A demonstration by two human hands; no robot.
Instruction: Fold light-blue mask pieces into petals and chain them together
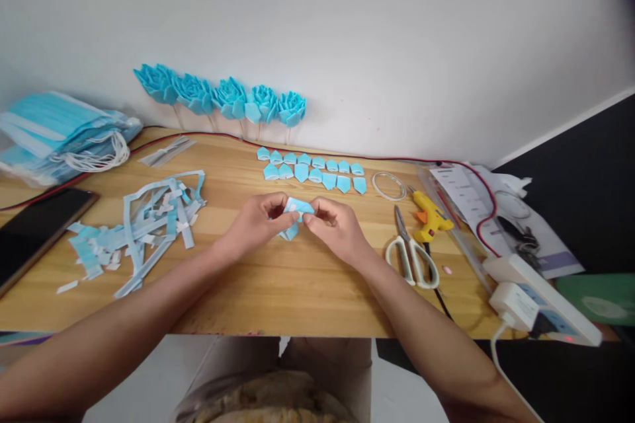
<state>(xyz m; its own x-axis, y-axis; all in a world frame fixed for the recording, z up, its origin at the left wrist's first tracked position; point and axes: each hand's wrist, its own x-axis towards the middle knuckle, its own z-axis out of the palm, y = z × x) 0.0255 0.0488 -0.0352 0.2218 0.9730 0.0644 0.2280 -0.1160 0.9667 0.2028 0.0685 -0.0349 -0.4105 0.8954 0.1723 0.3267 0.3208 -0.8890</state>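
Observation:
Over the middle of the wooden table, my left hand [260, 221] and my right hand [336, 225] pinch a small blue-and-white piece of fabric [297, 205] between thumbs and fingers. It looks folded, and my fingertips cover part of it. A bit of blue fabric [289, 232] hangs just below my left thumb; whether it belongs to the same piece I cannot tell. Beyond my hands lie two rows of folded blue petals [301, 172]. Against the wall lean several blue fabric flowers [231, 99] on thin sticks.
Blue face masks [49, 125] are stacked at the left, near a phone [40, 231] and fabric scraps [143, 231]. To the right lie scissors [411, 251], a yellow glue gun [430, 217], a clear tape ring [389, 186] and a power strip [546, 304]. A red-black cable [397, 158] runs along the wall.

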